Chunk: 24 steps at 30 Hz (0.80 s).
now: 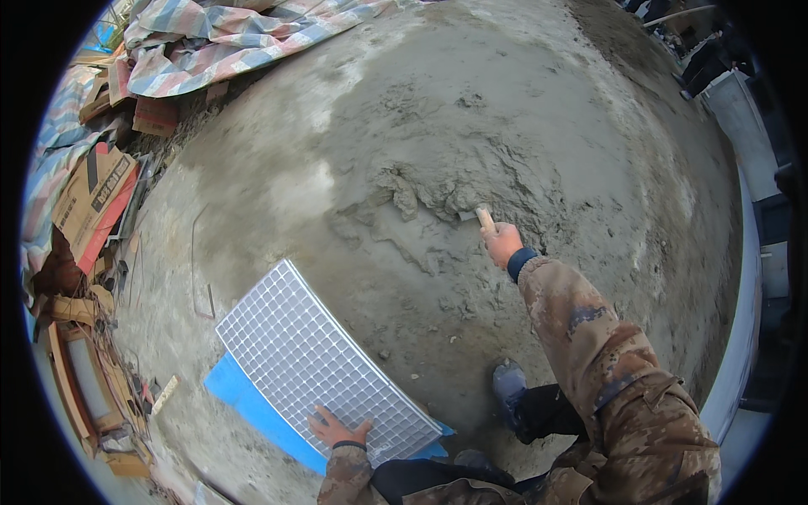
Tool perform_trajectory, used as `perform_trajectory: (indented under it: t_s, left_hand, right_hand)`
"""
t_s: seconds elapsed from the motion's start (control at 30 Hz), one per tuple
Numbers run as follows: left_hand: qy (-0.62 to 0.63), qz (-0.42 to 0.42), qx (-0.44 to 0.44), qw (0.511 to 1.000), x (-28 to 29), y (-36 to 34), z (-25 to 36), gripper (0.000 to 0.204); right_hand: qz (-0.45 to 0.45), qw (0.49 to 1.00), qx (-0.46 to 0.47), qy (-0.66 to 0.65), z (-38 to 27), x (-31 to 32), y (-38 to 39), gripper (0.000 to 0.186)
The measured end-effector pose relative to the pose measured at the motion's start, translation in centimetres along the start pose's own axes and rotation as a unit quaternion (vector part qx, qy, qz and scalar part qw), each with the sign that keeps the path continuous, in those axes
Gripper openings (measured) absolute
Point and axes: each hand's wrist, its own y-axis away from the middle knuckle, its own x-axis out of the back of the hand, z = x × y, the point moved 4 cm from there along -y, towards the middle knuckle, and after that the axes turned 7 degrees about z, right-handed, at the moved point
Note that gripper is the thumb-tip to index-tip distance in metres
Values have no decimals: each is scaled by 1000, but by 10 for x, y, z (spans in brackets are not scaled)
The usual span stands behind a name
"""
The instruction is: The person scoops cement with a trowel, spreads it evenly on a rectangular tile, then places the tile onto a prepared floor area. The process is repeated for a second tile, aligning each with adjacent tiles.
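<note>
My right hand (502, 242), at the end of a camouflage sleeve, is closed round the wooden handle of a trowel (486, 220). Its metal blade shows only in part, against a ridge of wet grey mortar (459, 192). Nearer to me, my left hand (340, 427) lies with spread fingers on the near part of a square-gridded light grey tile (307, 345). The tile rests tilted over a blue sheet (261, 406), whose edges stick out from under it.
Crumpled striped tarpaulin (227, 42) and cardboard boxes (97, 198) lie along the left. A bent thin rod (196, 261) is on the ground near the tile. My shoe (508, 394) stands on the mortar-stained ground. A person in dark clothes (711, 61) is far right.
</note>
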Motion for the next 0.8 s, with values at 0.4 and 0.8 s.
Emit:
perform_trajectory:
  t_s: [0.4,0.8]
  left_hand:
    - [-10,13,-9,1000,-1,1,2,141]
    - [-12,-5,7,1000,0,1,3,138]
  right_hand:
    - [-18,998,-37,-40,-22,-8,-8,24]
    - [-30,991,18,-126,-20,2,23,21]
